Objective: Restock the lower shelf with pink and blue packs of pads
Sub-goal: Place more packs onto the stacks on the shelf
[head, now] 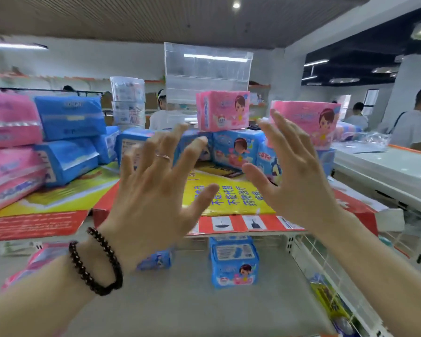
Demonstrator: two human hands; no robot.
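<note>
Reaching toward frame centre with left hand and right hand, both splayed and grasping nothing. Leaving pink packs and blue packs stacked on the top shelf just beyond. Showing, lower centre, the lower shelf holding a few packs, one blue pack upright; restocking probably barely under way.

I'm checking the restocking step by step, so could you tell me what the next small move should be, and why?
Probably close both hands on the blue pack ahead: the left hand and right hand are open and empty, and the lower shelf holds few packs.
</note>
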